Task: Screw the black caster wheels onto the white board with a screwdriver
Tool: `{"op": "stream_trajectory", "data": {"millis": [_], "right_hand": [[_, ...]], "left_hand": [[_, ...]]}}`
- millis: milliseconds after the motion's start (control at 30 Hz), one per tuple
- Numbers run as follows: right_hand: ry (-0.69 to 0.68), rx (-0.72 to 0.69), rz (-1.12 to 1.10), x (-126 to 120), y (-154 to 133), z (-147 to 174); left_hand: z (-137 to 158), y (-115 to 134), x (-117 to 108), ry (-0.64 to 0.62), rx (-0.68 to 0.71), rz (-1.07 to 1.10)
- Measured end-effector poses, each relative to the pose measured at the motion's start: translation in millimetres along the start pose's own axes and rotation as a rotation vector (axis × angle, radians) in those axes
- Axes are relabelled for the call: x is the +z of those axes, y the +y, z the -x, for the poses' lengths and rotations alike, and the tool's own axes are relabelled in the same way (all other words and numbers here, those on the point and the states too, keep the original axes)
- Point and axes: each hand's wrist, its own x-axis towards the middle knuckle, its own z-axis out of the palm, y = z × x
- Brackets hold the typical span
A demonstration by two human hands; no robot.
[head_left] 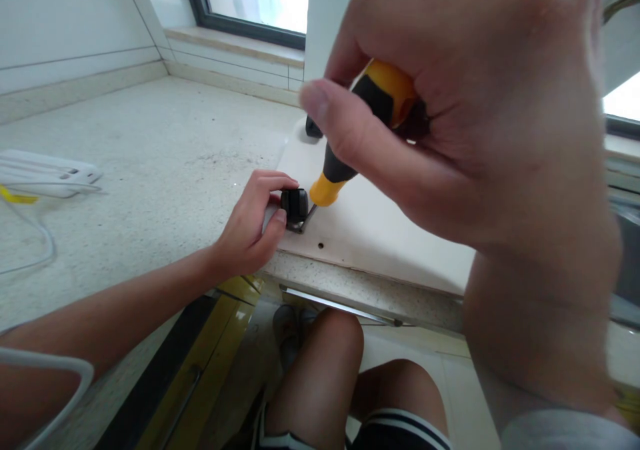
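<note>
My right hand (465,117) is closed around the yellow and black handle of a screwdriver (330,177), close to the camera. The shaft slants down and its tip meets a small metal bracket at the base of a black caster-like fitting (295,205). Thumb and fingers of my left hand (255,227) grip that black fitting from the left side. It sits near the front left corner of a white board (380,243) lying on the counter. A round hole shows in the board just right of the fitting. Another black fitting (313,127) is partly hidden behind my right thumb.
The board rests on a speckled stone counter (150,150) above yellow cabinet doors (210,363). A white power strip (50,173) with a cable lies at the left. A white cable (55,360) crosses in front of my left forearm. A window (255,0) is behind the counter.
</note>
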Motion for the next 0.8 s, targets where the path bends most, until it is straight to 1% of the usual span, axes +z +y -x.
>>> {"op": "stream_trajectory", "data": {"millis": [100, 167, 267, 300, 400, 433, 467, 533, 600, 700, 733, 800], "right_hand": [[-0.036, -0.051, -0.054, -0.9, 1.1, 1.6], [-0.05, -0.062, -0.036, -1.5, 0.7, 0.8], [-0.03, -0.004, 0.055, -1.9, 0.5, -2.4], [-0.031, -0.003, 0.039, -2.3, 0.7, -2.7], [-0.072, -0.099, -0.124, -3.9, 0.8, 0.3], [-0.066, -0.122, -0.145, -3.9, 0.2, 1.7], [-0.044, -0.111, -0.121, -3.6, -1.0, 2.7], [0.017, -0.021, -0.02, -1.6, -4.7, 2.6], [0.046, 0.044, 0.009, 0.9, -9.0, 0.3], [0.004, 0.022, -0.111, 3.3, -13.4, -2.7], [-0.005, 0.014, -0.129, 3.4, -13.8, -2.6], [0.026, 0.009, -0.107, 2.5, -13.2, -0.9]], "left_hand": [[-0.4, 0.7, -0.6, -0.012, -0.005, -0.011], [-0.8, 1.1, -0.7, -0.023, -0.007, -0.022], [-0.9, 1.0, -0.7, -0.006, -0.002, -0.023], [-0.7, 0.8, -0.6, -0.002, -0.001, -0.026], [-0.1, -0.1, -0.8, -0.009, 0.02, -0.052], [-0.1, -0.1, -1.2, -0.021, 0.03, -0.069], [-0.2, 0.1, -1.6, -0.031, 0.043, -0.087], [-1.1, 1.1, -2.6, -0.049, 0.068, -0.124], [-2.0, 2.0, -3.6, -0.053, 0.085, -0.139], [-2.3, 2.2, -4.0, -0.052, 0.082, -0.108], [-2.0, 2.0, -3.9, -0.052, 0.076, -0.101], [-1.3, 1.5, -3.4, -0.054, 0.065, -0.106]]}}
